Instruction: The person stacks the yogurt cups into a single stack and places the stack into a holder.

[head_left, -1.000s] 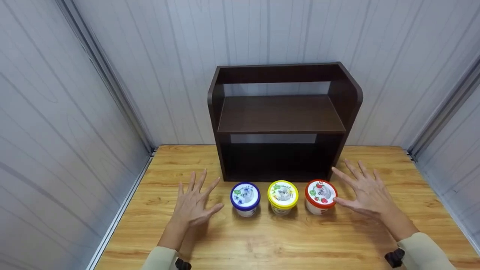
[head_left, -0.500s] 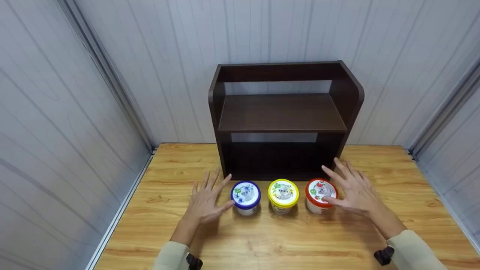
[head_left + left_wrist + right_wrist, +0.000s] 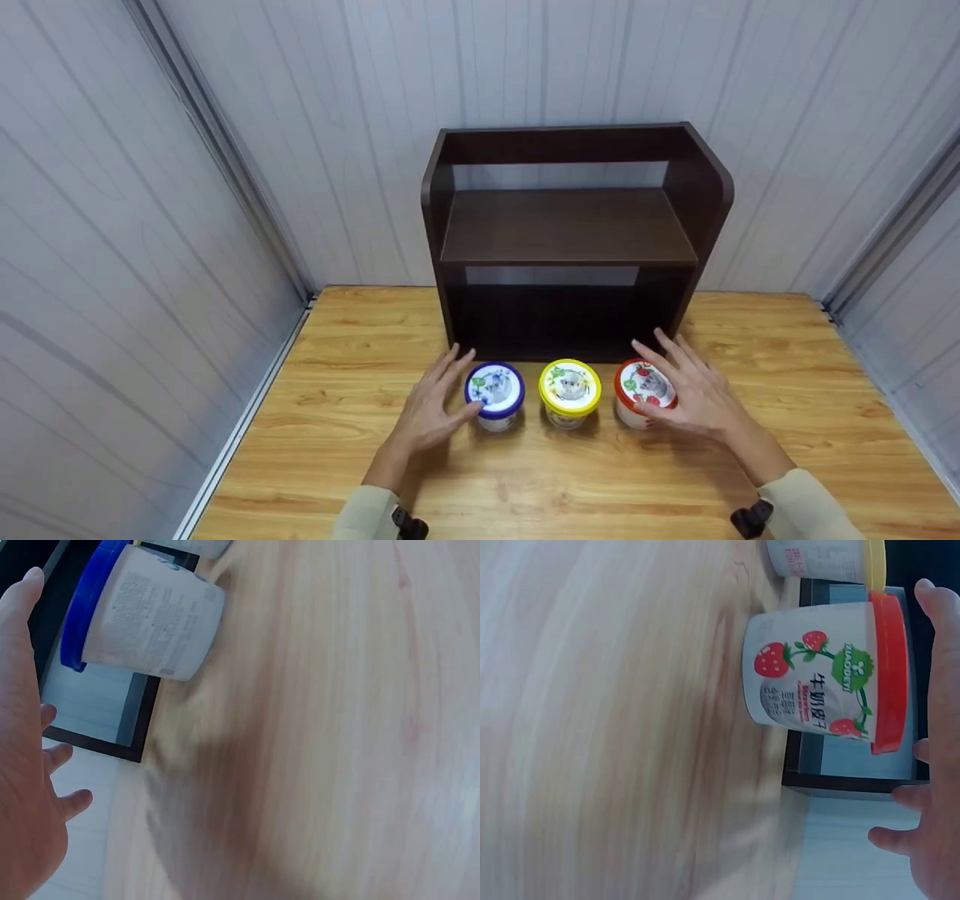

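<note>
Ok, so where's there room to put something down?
The upper shelf board is bare between its sides. So is the tabletop between the left wall and the left hand. It's crowded from there to the right hand: blue cup, yellow cup, red cup.

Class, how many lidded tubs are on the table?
3: blue-lidded tub by the left hand, yellow-lidded tub in the middle, red-lidded tub by the right hand.

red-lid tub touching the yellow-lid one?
Apart. The head view shows a strip of wooden table between red-lid tub and yellow-lid tub.
</note>
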`<state>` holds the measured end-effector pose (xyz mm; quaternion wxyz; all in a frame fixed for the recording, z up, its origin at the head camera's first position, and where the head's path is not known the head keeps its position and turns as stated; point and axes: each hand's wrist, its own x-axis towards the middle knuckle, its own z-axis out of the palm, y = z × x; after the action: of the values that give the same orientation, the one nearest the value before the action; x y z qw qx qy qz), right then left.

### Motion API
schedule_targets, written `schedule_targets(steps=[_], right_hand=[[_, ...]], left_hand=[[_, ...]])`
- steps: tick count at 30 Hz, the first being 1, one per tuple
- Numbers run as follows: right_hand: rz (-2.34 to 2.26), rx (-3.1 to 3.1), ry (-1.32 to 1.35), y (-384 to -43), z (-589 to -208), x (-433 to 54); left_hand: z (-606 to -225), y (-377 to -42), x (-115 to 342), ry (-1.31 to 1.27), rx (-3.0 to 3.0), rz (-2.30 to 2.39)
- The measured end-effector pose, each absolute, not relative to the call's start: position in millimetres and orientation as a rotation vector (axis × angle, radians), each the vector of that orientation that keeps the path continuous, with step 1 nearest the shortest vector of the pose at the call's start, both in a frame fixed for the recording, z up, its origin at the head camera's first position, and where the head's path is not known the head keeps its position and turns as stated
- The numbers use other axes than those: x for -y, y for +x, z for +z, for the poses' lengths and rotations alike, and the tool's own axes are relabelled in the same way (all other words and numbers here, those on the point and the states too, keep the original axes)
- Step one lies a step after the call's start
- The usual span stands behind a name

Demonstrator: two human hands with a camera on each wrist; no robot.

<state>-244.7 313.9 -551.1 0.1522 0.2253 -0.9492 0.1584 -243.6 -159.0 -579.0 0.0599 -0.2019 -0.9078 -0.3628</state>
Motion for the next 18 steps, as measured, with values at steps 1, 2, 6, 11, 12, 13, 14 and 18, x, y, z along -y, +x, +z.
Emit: schedule_targets(steps=[1,2,6,11,12,13,14,18], right_hand=[[0.469,2.721,0.647,-245,-553,-313],[0.482,2.716,0.649,-244,-554,-311],[0.561,2.696,0.659,-243,-559,-309],[0.706,2.702,0.637,-242,-567,-309],[0.747,2.703,0.627,-242,-568,-309],[0.792,2.699,0.617,-241,-570,-309],[0.839,2.693,0.609,-241,-571,-309],[1.0,2.648,0.589,-238,-578,-309]], left_hand=[[-581,-244,158,-0.612,2.734,-1.124],[-582,-243,157,-0.615,2.719,-1.15],[-590,-243,153,-0.615,2.666,-1.27],[-597,-242,149,-0.62,2.587,-1.402],[-599,-241,148,-0.623,2.575,-1.416],[-600,-241,148,-0.625,2.568,-1.429],[-601,-241,147,-0.626,2.56,-1.442],[-605,-241,144,-0.616,2.546,-1.479]])
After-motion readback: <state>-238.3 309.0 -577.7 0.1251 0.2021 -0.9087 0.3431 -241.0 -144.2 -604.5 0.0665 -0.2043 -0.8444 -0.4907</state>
